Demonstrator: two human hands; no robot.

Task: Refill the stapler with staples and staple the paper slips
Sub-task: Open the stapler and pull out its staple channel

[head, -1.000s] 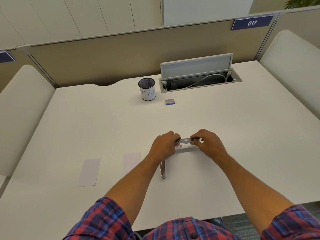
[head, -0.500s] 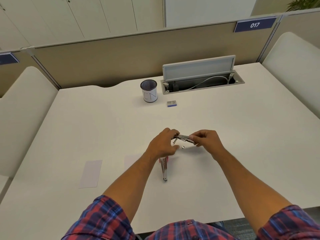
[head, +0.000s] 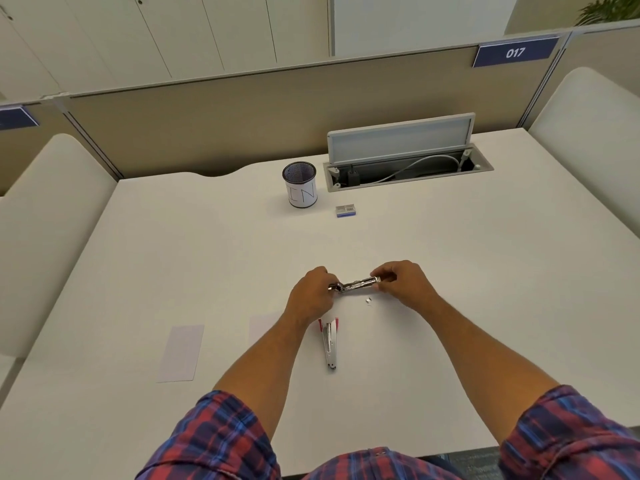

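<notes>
mid-desk toward the near edge, left hand is gripping the opened stapler at its hinge while right hand is pinching the magazine's far end, likely steadying it for loading; paper slips lying near-left.

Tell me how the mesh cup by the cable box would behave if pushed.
The cup looks light: see-through mesh, nothing visible inside. It stands upright, taller than wide, so a high push would probably tip it; a low one likely slides it on the smooth desk. On its side, being round, it would probably roll.
</notes>
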